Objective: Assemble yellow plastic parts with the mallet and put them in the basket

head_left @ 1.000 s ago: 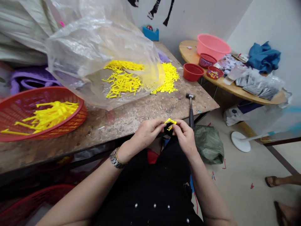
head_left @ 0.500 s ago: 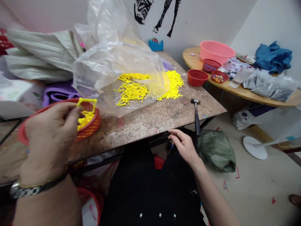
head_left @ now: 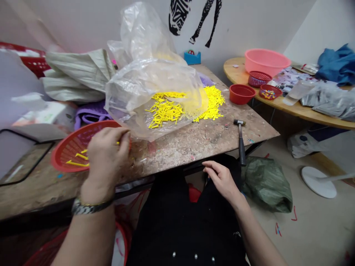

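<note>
**Yellow parts being collected in a red basket**

The left hand is being held over the near rim of the red basket on the worktop, with its fingers curled downwards. A few yellow plastic parts are lying inside the basket. A speck of yellow is showing at the fingertips, but it cannot be told whether a part is being gripped. The right hand is being held loosely open and empty at the worktop's front edge.

Behind the basket, a clear plastic bag is lying on its side, and a heap of yellow pieces is spilling from its mouth onto the worktop. A hammer is lying near the right hand.

The round table is carrying a red bowl, a pink basin, a small red basket and a second small basket holding coloured bits.
</note>
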Motion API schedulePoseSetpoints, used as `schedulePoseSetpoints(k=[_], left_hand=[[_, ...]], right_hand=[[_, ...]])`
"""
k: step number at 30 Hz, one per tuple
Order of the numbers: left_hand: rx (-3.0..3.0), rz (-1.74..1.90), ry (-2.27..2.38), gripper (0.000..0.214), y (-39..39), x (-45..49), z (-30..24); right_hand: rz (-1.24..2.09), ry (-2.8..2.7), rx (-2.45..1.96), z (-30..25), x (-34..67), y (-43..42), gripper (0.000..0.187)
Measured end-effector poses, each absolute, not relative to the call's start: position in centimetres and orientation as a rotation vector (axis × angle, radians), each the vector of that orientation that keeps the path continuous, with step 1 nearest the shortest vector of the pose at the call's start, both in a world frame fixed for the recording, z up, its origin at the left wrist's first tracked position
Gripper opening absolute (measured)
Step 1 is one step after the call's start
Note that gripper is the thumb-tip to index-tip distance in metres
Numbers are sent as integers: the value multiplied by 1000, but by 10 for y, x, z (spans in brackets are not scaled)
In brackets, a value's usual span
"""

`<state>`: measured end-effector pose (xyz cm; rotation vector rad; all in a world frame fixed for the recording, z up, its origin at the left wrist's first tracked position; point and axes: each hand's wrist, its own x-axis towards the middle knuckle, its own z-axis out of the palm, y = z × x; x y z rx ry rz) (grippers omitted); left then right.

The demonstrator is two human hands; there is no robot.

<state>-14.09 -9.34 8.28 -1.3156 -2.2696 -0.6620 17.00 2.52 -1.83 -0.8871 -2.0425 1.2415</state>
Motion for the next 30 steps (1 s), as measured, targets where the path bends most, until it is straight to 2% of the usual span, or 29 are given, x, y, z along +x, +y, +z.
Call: schedulePoseSetpoints(k=[6, 17, 30], left_hand=[[-1698, -692, -2180, 31, -29, -109, 66], [-1628, -138, -2621, 37, 84, -131, 45], [-1649, -115, -2625, 33, 93, -143, 27]], right_hand=[[1278, -2041, -890, -22, 172, 25, 25], [1326, -2127, -907, -30, 174, 30, 26], [1371, -2279, -884, -18, 172, 24, 24]])
